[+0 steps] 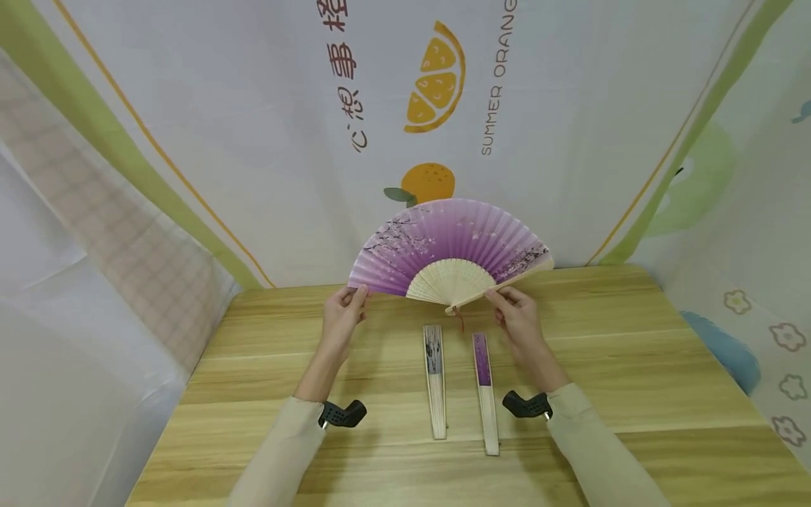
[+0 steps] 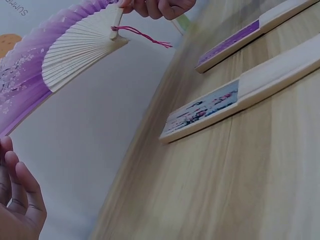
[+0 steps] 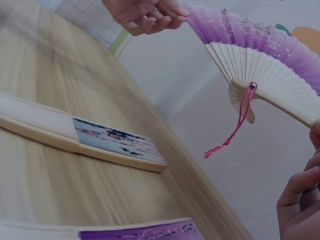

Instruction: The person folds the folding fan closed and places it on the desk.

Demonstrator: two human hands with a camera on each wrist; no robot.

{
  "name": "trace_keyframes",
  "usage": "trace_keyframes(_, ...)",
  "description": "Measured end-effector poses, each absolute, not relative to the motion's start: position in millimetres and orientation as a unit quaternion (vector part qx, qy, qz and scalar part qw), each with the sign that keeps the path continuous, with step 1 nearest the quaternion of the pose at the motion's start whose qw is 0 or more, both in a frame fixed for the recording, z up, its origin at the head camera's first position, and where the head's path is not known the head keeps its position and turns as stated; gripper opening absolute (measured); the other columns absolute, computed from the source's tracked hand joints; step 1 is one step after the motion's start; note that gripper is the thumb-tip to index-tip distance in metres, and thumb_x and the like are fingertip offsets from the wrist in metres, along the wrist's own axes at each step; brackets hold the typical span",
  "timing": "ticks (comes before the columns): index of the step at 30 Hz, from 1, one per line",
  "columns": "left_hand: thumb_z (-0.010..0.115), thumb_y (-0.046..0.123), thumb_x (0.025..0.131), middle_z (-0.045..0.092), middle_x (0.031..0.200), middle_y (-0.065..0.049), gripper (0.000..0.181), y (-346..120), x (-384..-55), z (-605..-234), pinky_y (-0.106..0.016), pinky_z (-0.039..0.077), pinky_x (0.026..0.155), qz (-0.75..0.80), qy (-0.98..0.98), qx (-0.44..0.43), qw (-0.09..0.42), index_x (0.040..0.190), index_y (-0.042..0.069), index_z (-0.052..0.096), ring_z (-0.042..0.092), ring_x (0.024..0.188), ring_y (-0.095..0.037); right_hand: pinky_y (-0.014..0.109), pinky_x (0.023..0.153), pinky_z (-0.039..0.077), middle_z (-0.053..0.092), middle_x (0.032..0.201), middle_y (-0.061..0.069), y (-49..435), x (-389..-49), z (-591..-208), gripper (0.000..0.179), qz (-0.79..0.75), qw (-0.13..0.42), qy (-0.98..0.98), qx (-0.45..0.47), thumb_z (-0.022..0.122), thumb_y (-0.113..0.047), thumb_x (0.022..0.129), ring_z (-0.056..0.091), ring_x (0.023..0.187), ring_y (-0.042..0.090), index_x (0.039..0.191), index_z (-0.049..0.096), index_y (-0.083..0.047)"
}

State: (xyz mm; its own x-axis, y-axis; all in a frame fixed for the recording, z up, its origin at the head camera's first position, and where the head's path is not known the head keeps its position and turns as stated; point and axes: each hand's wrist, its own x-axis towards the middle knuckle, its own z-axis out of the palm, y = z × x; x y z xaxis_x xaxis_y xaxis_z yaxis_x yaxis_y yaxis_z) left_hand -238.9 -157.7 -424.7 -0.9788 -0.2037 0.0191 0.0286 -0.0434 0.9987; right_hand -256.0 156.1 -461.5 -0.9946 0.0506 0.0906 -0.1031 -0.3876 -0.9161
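Observation:
A purple folding fan (image 1: 451, 229) with a blossom print and pale pierced ribs is spread wide above the back of the table. My left hand (image 1: 342, 313) pinches its left end at the cloth edge. On the other side, my right hand (image 1: 516, 317) pinches the right outer rib. A pink cord tassel (image 3: 240, 120) hangs from the fan's pivot. Two folded fans lie side by side below it: one with a grey-blue floral print (image 1: 434, 380) on the left, one with a purple print (image 1: 486, 391) on the right.
The wooden table (image 1: 253, 422) ends at a white curtain (image 1: 266, 141) printed with oranges and lettering. More cloth hangs at the left and right sides. Black wrist cameras (image 1: 342, 414) sit on both forearms, near the folded fans.

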Motion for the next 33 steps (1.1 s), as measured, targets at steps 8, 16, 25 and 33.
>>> trace_keyframes(8,0.063,0.018,0.103,0.066,0.096,-0.005,0.023,-148.2,-246.5,-419.8,-0.021,0.053,0.071,-0.717,-0.691,0.053,0.080,0.110,-0.004,0.065,0.057,0.093,-0.024,0.026,0.054,0.038,0.055,0.071,0.005,158.1,-257.4,-459.1,0.017,0.787,0.049,-0.613,0.045,0.070,-0.004,0.097,0.042,0.056,0.010,0.098,0.065,0.012)
trace_keyframes(16,0.062,0.015,0.103,0.067,0.097,-0.008,0.019,-148.7,-244.2,-419.1,-0.029,0.055,0.076,-0.702,-0.708,0.042,0.069,0.106,-0.003,0.066,0.057,0.092,-0.025,0.022,0.053,0.039,0.063,0.077,0.008,159.1,-256.3,-456.6,0.022,0.735,0.038,-0.674,0.068,0.066,0.001,0.098,0.042,0.057,0.009,0.106,0.062,0.022)
trace_keyframes(25,0.062,0.017,0.104,0.066,0.091,-0.002,0.024,-151.5,-243.1,-419.6,-0.032,0.056,0.077,-0.693,-0.719,0.025,0.057,0.107,-0.007,0.065,0.057,0.088,-0.020,0.020,0.053,0.037,0.064,0.093,0.020,154.4,-250.8,-457.7,0.025,0.704,0.034,-0.705,0.070,0.070,-0.010,0.098,0.042,0.058,0.009,0.106,0.068,0.014)
trace_keyframes(33,0.062,0.013,0.104,0.068,0.100,-0.015,0.019,-149.5,-243.7,-422.4,-0.035,0.057,0.080,-0.685,-0.726,0.027,0.045,0.105,-0.005,0.066,0.059,0.086,-0.020,0.020,0.051,0.035,0.066,0.098,0.029,150.2,-242.3,-462.1,0.023,0.698,0.027,-0.712,0.071,0.069,-0.010,0.099,0.041,0.056,0.008,0.105,0.068,0.012)
